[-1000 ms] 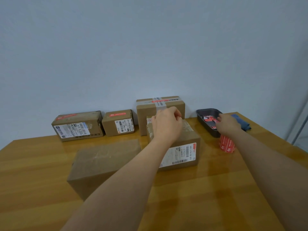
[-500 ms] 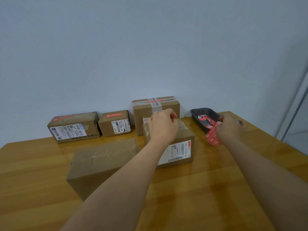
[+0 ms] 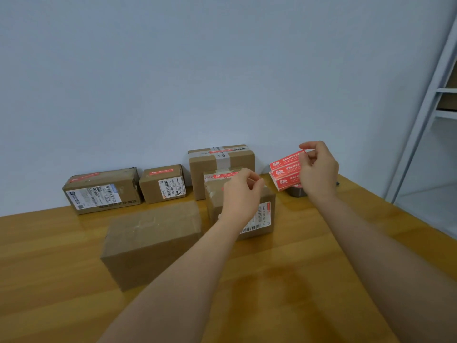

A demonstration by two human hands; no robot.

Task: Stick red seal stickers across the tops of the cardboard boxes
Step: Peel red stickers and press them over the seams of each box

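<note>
Right hand point(image 3: 319, 169) is raised above the surface point(image 3: 284, 280), pinching a sheet of red seal stickers point(image 3: 286, 170) by its right edge between thumb and fingers. Three stickers show, stacked on the sheet, each with a white logo at left and white writing too small to read. Left hand point(image 3: 241, 194) is over the top of the middle box point(image 3: 265, 214), fingers curled with thumb and forefinger drawn together; cannot tell if it grips anything or touches the box.

Middle box carries a red seal sticker point(image 3: 223, 175) along its far top edge and a white barcode label point(image 3: 258, 219) on its front; digits along the label's side are partly legible, not reliably. Just behind it stands a taller box point(image 3: 237, 158) with grey tape and a red strip across its top. Left of that, along the wall point(image 3: 197, 70), sit a small box point(image 3: 162, 183) with a red sticker on top and a barcode label, then a long box point(image 3: 101, 190) with a red sticker on top and a white-and-blue shipping label; print unreadable. A plain box point(image 3: 150, 240) sits nearest the camera, no sticker on its top, touching or just beside the middle box.

A dark tray point(image 3: 295, 191) is mostly hidden behind the sticker sheet and right hand. A pale metal shelf frame point(image 3: 435, 95) stands at far right.
</note>
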